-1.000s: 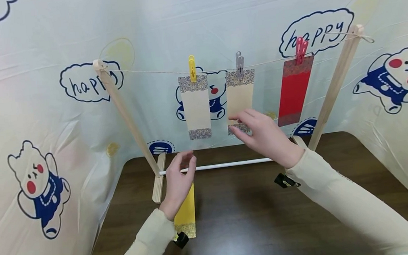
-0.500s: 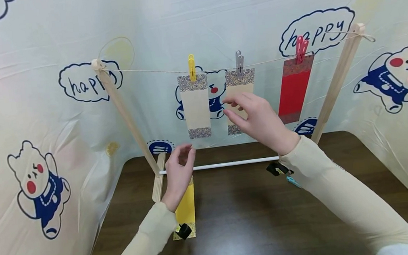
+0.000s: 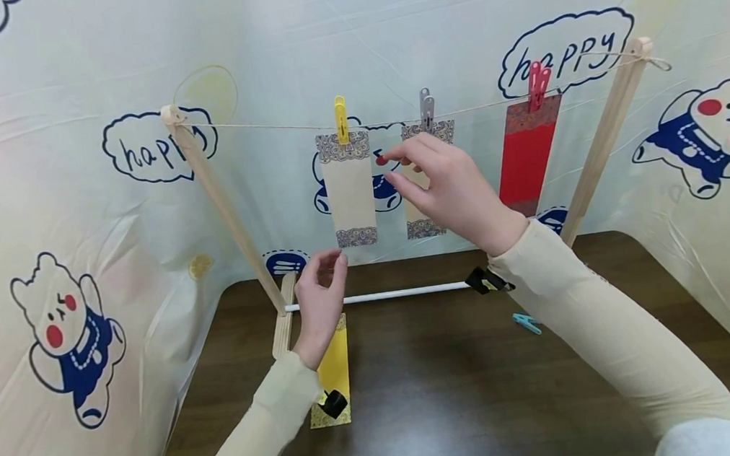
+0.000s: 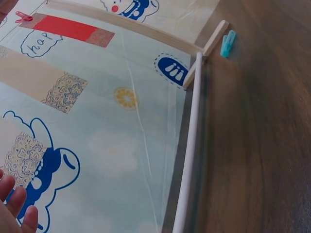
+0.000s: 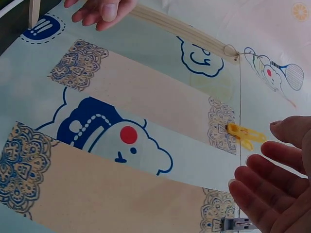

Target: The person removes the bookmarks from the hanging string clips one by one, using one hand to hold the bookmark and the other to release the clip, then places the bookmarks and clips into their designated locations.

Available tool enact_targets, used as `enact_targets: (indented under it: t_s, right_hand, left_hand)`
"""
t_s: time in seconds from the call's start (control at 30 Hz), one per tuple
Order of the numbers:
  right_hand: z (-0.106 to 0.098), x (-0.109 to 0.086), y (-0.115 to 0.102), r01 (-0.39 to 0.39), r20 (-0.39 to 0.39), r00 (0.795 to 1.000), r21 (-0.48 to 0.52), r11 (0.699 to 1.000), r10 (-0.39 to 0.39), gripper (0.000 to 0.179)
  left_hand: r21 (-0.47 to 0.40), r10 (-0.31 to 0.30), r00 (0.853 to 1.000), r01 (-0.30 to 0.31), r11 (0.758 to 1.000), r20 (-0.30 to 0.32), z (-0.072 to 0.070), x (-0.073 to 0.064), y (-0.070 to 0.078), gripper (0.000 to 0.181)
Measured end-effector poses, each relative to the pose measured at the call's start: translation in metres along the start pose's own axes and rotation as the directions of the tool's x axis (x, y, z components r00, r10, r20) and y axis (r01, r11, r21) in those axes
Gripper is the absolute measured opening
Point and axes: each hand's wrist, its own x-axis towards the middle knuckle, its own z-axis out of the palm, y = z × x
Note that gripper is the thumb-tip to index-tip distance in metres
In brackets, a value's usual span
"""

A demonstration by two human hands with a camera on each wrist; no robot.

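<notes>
My right hand (image 3: 449,188) is raised in front of the tan card (image 3: 426,228), thumb and fingers parted with nothing between them. That card hangs from a string by a grey clothespin (image 3: 427,110). To its left a yellow clothespin (image 3: 341,120) holds a cream card (image 3: 350,197); in the right wrist view my fingers (image 5: 262,177) are close to both clothespins. My left hand (image 3: 322,297), fingers loosely bent and holding nothing, is lower, just below the cream card. Beneath my left wrist a yellow card (image 3: 334,368) lies on the table, partly covered by the sleeve.
A red card (image 3: 528,156) hangs at the right from a red clothespin (image 3: 539,86). Wooden posts (image 3: 222,204) carry the string (image 3: 265,126), with a white rod (image 3: 410,293) low between them. A blue clothespin (image 3: 527,323) lies on the dark table (image 3: 451,394).
My right hand has risen from the tan card's lower end toward its top, shifting slightly left. The left hand has lifted a little. The blue clothespin has come out from behind my right sleeve.
</notes>
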Motion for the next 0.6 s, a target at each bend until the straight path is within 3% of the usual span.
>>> enact_targets:
  t_s: [0.07, 0.23, 0.43, 0.6]
  right_hand:
    - [-0.001, 0.005, -0.001, 0.003, -0.002, 1.0, -0.001, 1.0, -0.003, 0.03]
    - [-0.006, 0.017, 0.0, -0.005, -0.012, 1.0, -0.008, 1.0, 0.004, 0.03]
    - [-0.009, 0.034, -0.001, -0.017, 0.004, 1.0, -0.021, 1.0, 0.017, 0.032]
    - [-0.009, 0.048, -0.002, -0.005, 0.011, 1.0, -0.052, 0.999, 0.005, 0.032]
  left_hand:
    - [-0.01, -0.005, 1.0, 0.005, 1.0, -0.014, 0.002, 0.002, -0.001, 0.026]
    - [-0.059, -0.003, 0.999, 0.0, 0.998, -0.051, 0.007, 0.012, -0.026, 0.029]
    - [-0.144, -0.008, 0.998, -0.002, 0.99, -0.068, 0.007, 0.02, -0.028, 0.028]
    - [-0.154, 0.007, 0.995, -0.022, 0.988, -0.098, 0.007, 0.029, -0.028, 0.027]
